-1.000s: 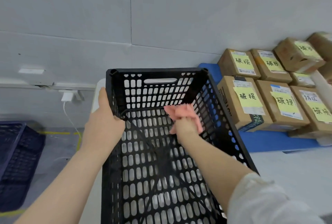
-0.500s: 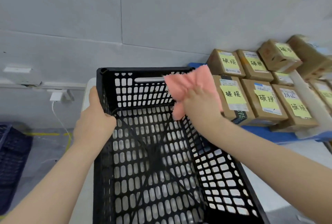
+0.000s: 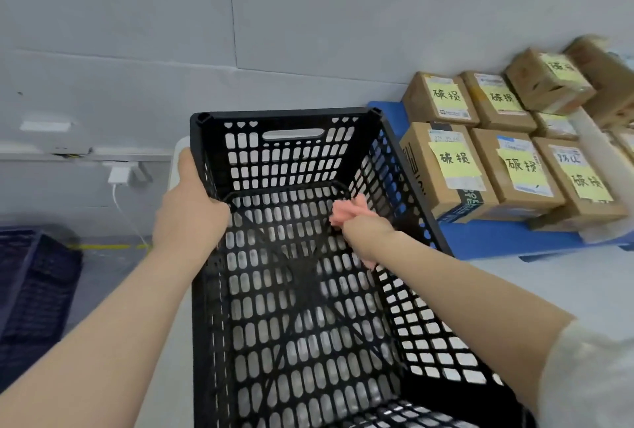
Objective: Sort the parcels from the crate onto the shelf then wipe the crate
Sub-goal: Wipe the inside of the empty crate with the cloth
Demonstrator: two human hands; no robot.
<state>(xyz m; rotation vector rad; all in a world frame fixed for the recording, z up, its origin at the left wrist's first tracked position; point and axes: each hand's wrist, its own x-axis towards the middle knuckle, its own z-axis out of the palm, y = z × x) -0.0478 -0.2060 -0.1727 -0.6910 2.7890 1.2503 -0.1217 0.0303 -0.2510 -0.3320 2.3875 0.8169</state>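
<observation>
A black perforated plastic crate (image 3: 291, 129) stands in front of me with nothing but my hand and cloth inside. My left hand (image 3: 190, 211) grips its left rim near the far corner. Inside the crate, my right hand (image 3: 368, 232) holds a pink cloth (image 3: 346, 211) down near the floor, by the far right wall. Several brown cardboard parcels (image 3: 446, 170) with yellow handwritten notes sit in rows on the blue shelf (image 3: 497, 239) to the right.
The crate rests on a white surface (image 3: 180, 153) against a grey wall. A dark blue crate (image 3: 31, 290) sits on the floor at the left. A white charger (image 3: 118, 175) with a cable hangs from a wall socket.
My right hand with the pink cloth came down from the crate's far right top rim to the floor inside. My left hand kept its grip on the left rim.
</observation>
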